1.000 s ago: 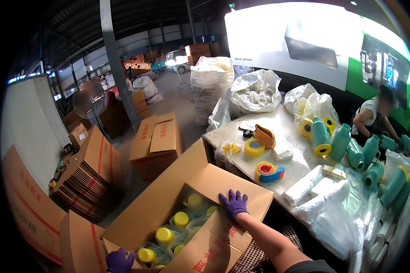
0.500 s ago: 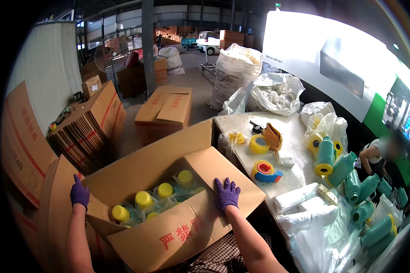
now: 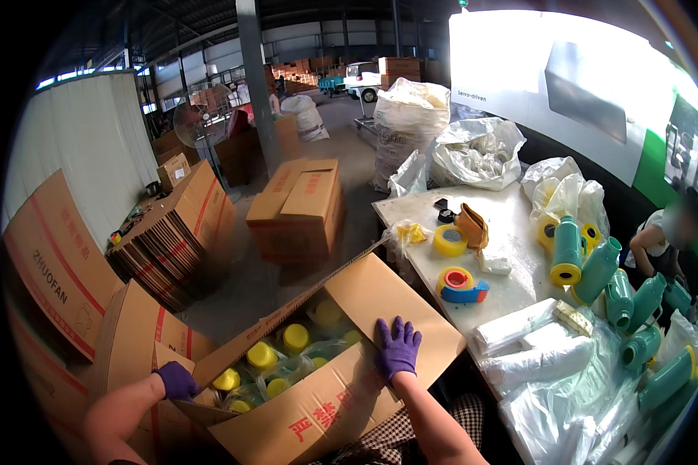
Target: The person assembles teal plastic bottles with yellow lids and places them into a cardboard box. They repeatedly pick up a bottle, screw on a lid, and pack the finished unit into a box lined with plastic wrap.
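A big open cardboard box (image 3: 380, 298) stands in front of me, with several yellow-capped bottles in clear bags (image 3: 283, 353) inside. My right hand (image 3: 397, 349), in a purple glove, lies flat with fingers spread on the box's near flap. My left hand (image 3: 176, 380), also gloved in purple, grips the left flap of the box at its edge. Both forearms come in from the lower edge.
A white table (image 3: 504, 240) to the right carries yellow tape rolls (image 3: 450, 240), a tape dispenser (image 3: 464, 285), green bottles (image 3: 589, 263) and plastic bags. A seated person (image 3: 667, 240) works at far right. Flat carton stacks (image 3: 178, 232), sealed boxes (image 3: 302, 205) and white sacks (image 3: 411, 124) stand on the floor.
My left hand has slid down along the left flap toward me. My right hand stays on the near flap. The view has tilted slightly.
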Available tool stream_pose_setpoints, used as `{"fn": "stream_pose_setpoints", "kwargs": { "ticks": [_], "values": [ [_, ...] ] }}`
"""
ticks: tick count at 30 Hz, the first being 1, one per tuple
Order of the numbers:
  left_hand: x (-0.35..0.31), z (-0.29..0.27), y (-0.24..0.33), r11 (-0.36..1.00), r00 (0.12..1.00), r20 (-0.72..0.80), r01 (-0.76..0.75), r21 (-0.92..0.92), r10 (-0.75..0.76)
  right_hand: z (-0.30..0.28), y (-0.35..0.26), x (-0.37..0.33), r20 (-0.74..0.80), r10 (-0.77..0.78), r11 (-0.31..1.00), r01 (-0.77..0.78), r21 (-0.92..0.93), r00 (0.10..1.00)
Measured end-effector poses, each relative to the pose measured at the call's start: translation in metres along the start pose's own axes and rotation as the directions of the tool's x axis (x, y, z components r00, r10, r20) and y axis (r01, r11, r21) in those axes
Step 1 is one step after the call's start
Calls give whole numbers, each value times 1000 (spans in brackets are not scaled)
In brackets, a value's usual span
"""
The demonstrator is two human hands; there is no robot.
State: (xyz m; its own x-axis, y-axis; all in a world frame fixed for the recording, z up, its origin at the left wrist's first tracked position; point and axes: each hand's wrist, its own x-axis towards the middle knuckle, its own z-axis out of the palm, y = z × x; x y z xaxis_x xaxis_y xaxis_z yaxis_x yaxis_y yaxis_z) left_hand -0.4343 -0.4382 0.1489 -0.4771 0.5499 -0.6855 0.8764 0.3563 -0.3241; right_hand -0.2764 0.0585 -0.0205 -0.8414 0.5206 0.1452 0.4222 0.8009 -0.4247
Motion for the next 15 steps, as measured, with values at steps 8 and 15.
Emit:
{"fn": "stream_pose_setpoints", "kwargs": {
  "ticks": [8,15],
  "values": [
    [238,31,52,943,820,486,-331,-28,302,22,25,-8,-354,-161,983,183,32,921],
    [242,-42,111,965,846,464,-233,-123,264,29,12,-8,-354,-210,966,250,70,911]
  ]
}}
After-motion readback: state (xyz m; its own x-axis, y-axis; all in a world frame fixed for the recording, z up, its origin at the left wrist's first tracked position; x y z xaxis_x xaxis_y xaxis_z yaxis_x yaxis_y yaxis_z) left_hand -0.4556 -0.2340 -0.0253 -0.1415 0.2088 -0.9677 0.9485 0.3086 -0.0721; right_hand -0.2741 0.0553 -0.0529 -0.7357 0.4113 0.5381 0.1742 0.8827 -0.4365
